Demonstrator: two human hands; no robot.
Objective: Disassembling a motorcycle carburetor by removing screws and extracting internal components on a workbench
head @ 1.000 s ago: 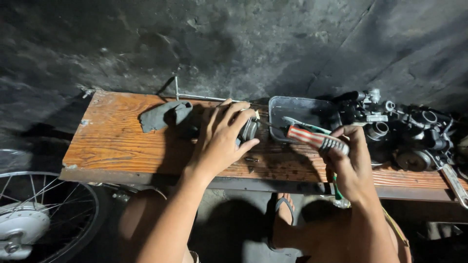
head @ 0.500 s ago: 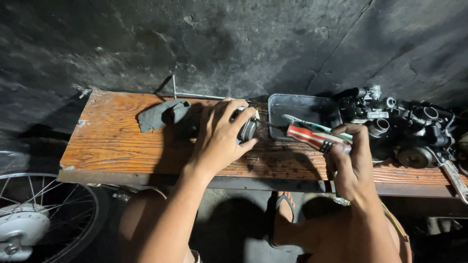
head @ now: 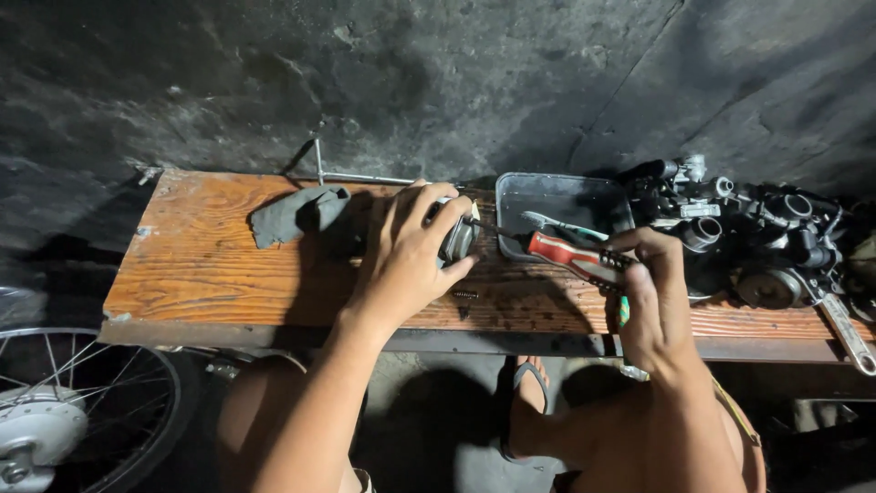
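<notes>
My left hand point(head: 408, 248) lies over a small metal engine part point(head: 456, 239) on the wooden bench point(head: 210, 265) and grips it from above. My right hand point(head: 650, 297) holds a screwdriver with a red and black handle point(head: 570, 256). Its shaft points left and its tip touches the side of the metal part. A small spring point(head: 465, 294) lies on the bench just below the part.
A grey rag point(head: 297, 215) lies left of my left hand. A metal tray point(head: 561, 205) with tools stands behind the screwdriver. Several carburettor parts point(head: 748, 237) crowd the bench's right end, with a wrench point(head: 849, 333). A spoked wheel point(head: 64, 411) is at lower left.
My right hand has moved the screwdriver left, so its tip now reaches the metal part. My left hand has stayed on the part.
</notes>
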